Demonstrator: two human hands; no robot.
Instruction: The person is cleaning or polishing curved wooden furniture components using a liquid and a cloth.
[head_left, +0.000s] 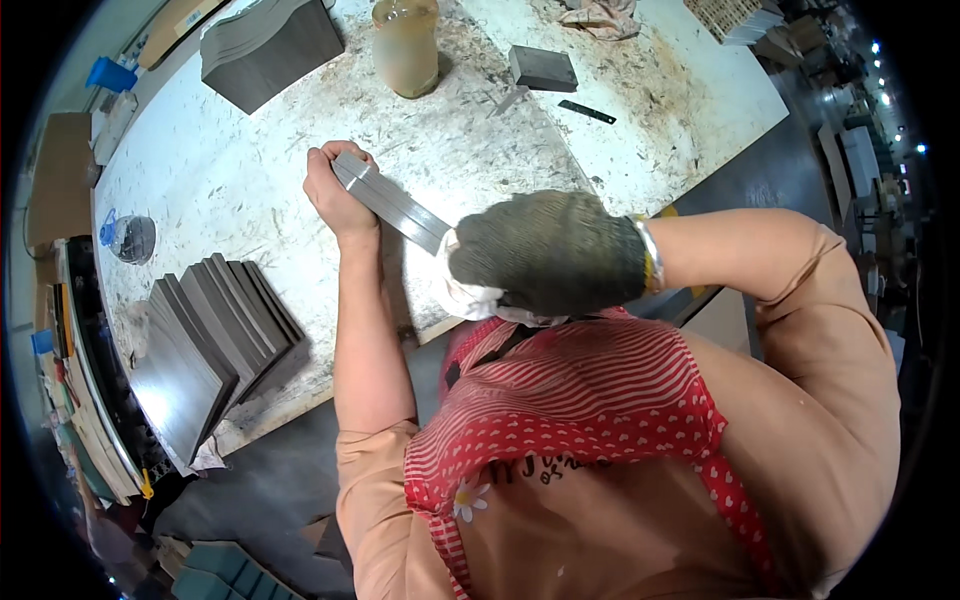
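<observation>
Because the grey boards (398, 207) look stiff but slippery, ends hold best: left hand (338, 195) fingers clamp one, right hand (552, 255) fingers can't be told

A workshop, by its grimy white worktable (250, 185) and stacks of grey panels (268, 58).

Free tabletop (480, 140) separates left hand (341, 192) from obstructing jar (406, 55).

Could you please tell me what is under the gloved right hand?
White cloth shows under the right hand; the end of the grey piece is covered there; anything else is hidden.
</observation>
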